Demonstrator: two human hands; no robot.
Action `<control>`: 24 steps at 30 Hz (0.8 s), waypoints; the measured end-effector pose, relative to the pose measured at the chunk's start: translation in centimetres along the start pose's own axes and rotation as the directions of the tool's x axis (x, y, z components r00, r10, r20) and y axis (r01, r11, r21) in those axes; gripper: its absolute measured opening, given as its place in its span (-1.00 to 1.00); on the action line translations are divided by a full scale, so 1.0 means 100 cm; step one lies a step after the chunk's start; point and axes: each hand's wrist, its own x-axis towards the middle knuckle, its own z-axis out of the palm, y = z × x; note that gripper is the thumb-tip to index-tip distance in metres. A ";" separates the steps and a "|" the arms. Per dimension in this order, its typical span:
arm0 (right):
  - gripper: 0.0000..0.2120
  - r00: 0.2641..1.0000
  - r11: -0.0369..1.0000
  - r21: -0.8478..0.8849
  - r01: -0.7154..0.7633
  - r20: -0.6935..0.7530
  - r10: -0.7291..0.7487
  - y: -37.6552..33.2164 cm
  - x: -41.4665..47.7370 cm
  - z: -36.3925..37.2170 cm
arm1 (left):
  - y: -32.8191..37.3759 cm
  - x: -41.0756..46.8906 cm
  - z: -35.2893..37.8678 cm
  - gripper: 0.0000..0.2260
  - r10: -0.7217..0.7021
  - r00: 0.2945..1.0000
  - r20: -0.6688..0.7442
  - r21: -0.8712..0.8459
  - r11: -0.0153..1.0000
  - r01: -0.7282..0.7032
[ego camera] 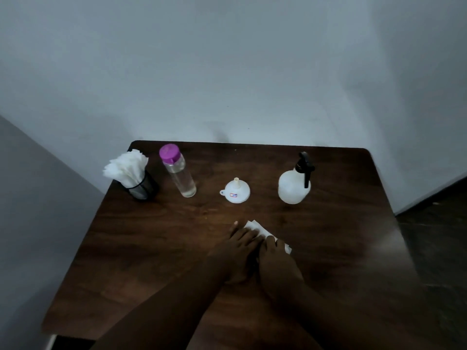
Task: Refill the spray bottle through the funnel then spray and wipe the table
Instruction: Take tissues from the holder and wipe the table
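A white tissue (262,231) lies flat on the dark wooden table (151,248) near its middle. My left hand (237,248) rests on the tissue's left part with fingers stretched flat. My right hand (275,256) presses on its right part, fingers extended. Behind them a white funnel (235,190) sits upside down, spout up. A white spray bottle (294,184) with a black trigger head stands to the right. A clear bottle (179,174) with a purple cap stands to the left.
A black mesh holder (142,185) stuffed with white tissues (125,166) stands at the table's back left corner. A pale wall runs just behind the table. Dark floor (434,223) shows beyond the right edge.
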 end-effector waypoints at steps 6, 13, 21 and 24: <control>-0.40 0.999 0.995 0.092 0.043 -0.016 -0.041 -0.044 0.032 -0.039 | -0.048 -0.037 -0.002 -0.27 -0.048 0.999 0.004 -0.065 0.997 0.048; -0.43 0.988 0.988 -0.039 0.150 -0.021 -0.151 -0.090 0.074 -0.052 | -0.103 -0.076 0.006 -0.23 -0.091 0.995 -0.035 -0.050 0.995 0.089; -0.31 0.977 0.972 -0.105 0.212 -0.008 -0.214 -0.148 0.123 -0.071 | -0.153 -0.127 0.008 -0.26 -0.196 0.978 -0.070 -0.091 0.978 0.189; -0.34 0.977 0.972 -0.106 0.209 -0.025 -0.213 -0.170 0.138 -0.083 | -0.172 -0.145 0.011 -0.26 -0.249 0.966 -0.069 -0.119 0.964 0.240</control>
